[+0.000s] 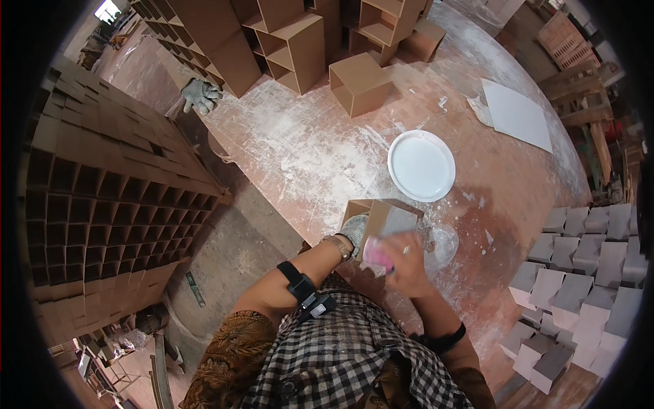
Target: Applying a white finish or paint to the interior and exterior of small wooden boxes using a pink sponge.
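Fingers (402, 243) of right hand (409, 266) curled around blurred pink object (377, 253) at cardboard box (397, 220), gloved left hand (355, 228) with fingers hidden

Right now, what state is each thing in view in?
Cardboard box: open, one face pale
Left hand: gloved, at box's open side
Right hand: bare, gripping blurred pink pad
Table: smeared white
Round dish: lying flat
Grey glove: lying at table edge
White sheet: lying flat
Grey boxes: stacked
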Demonstrator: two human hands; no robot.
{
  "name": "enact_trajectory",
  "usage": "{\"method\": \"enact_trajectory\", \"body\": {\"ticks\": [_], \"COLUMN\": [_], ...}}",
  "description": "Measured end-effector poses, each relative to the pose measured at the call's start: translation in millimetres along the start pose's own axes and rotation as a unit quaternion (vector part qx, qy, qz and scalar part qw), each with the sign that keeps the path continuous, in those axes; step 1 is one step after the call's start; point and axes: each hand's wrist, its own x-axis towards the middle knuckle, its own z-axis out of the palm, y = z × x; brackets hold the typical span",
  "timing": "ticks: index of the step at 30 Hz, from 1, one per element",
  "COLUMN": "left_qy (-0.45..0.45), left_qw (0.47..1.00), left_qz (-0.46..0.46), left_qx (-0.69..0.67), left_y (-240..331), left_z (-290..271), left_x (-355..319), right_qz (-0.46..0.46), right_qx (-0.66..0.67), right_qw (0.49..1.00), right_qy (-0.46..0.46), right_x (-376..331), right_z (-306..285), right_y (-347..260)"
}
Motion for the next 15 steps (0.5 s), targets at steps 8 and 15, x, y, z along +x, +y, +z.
{"method": "enact_trajectory", "body": {"ticks": [8,15], "left_qy": [0.116,0.083], "left_qw": [0.992,0.993], "left_qz": [-0.039,-0.044], "left_qx": [-0.04,-0.069], "left_y": [32,60], "left_z": [-3,-26], "left_x": [-2,-12], "right_qz": [0.09,0.132], "right_qx": [-0.048,-0.069], "right_qw": [0.988,0.981], "right_qy": [0.113,0.123], "right_x": [13,2], "right_z": [6,-1], "right_y": [6,8]}}
